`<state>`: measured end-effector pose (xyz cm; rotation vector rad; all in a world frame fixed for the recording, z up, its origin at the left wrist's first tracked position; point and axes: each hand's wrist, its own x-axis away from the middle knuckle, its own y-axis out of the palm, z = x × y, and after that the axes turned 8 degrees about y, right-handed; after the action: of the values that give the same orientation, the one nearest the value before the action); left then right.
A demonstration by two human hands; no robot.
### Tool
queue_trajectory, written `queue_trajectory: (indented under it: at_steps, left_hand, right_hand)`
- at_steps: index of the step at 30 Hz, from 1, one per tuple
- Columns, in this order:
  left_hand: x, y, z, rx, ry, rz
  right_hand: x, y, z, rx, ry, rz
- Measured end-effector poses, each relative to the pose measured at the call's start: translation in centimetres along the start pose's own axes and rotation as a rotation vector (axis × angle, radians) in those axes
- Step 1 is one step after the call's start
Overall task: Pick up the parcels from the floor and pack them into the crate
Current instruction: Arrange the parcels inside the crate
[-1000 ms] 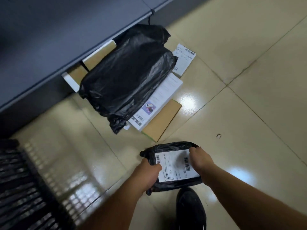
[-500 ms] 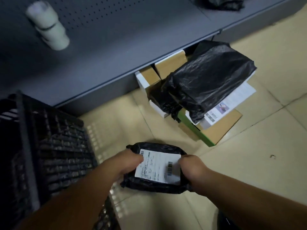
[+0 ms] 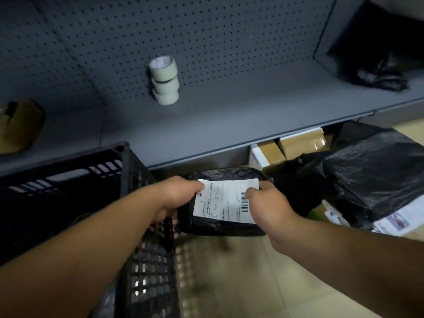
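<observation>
Both hands, left hand (image 3: 176, 196) and right hand (image 3: 268, 203), grip the parcel (image 3: 226, 203) just beside the crate (image 3: 128, 171); next, over its rim.

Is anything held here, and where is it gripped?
Yes: the black parcel. The left hand grips its left edge, the right hand its right edge, beside the label.

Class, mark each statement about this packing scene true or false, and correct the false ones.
1. Both hands, left hand and right hand, grip the black plastic-wrapped parcel with a white label. True.
2. The parcel lies inside the black plastic lattice crate. False: it is held beside the crate.
3. Three rolls of pale tape stand stacked on the grey shelf. True.
4. The floor pile holds only cardboard boxes. False: a large black plastic bag lies there too.
</observation>
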<state>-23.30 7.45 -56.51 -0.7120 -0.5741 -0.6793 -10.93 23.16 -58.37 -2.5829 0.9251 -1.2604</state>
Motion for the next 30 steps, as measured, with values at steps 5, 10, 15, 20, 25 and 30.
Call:
queue_trajectory:
  at_steps: [5,10,15,20,25,30]
  left_hand:
    - [0.7,-3.1,2.4,0.104,0.125,0.056]
    - [3.3,-7.0,4.9,0.165,0.245,0.098]
    - [8.8,-12.4,4.6,0.209,0.347,0.251]
    - [14.8,-17.9,-0.2,0.252,0.316,0.457]
    - [17.5,-21.6,-7.2,0.368,0.198,0.546]
    - [17.2,-23.0,-12.6,0.389,0.068,0.587]
  right_hand:
    - [1.2,0.0,-4.6,-0.021,-0.162,0.073]
    - [4.9,-1.5,-9.9,-0.143,-0.283,0.045]
    - [9.0,0.5,-14.0,-0.17,-0.395,-0.064]
    - [12.0,6.4,-16.6,-0.065,-0.414,-0.318]
    - [14.1,13.5,-16.6,0.016,-0.384,-0.49]
    - [15.5,19.8,-14.9,0.132,-0.32,-0.551]
